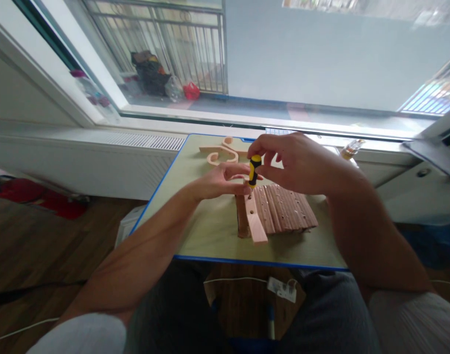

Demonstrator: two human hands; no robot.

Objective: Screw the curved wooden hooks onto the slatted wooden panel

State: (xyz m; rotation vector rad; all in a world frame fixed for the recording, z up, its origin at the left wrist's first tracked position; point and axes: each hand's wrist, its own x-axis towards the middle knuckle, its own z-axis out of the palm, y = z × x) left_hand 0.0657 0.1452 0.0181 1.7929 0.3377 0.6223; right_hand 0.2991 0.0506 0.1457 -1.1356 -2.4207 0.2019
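Note:
My right hand [289, 160] grips a short yellow-and-black screwdriver [253, 171] from above, its handle standing nearly upright. The tip meets a screw at a hole in a pale wooden strip [257, 228]. A second hole shows lower on that strip. It lies across the left part of a block of corrugated cardboard [286, 209], its near end sticking out past the edge. Around the strip's far end, close to the screwdriver's shaft, my left hand [225, 179] is closed; its fingertips are partly hidden behind the screwdriver.
Curved wooden pieces [230, 155] lie at the back of the blue-edged table [206, 231]. A small clear bottle [352, 148] is at the back right, by the window. Left stands a radiator [136, 169]; a red fire extinguisher [37, 196] lies on the floor. A power strip [282, 289] is below the table.

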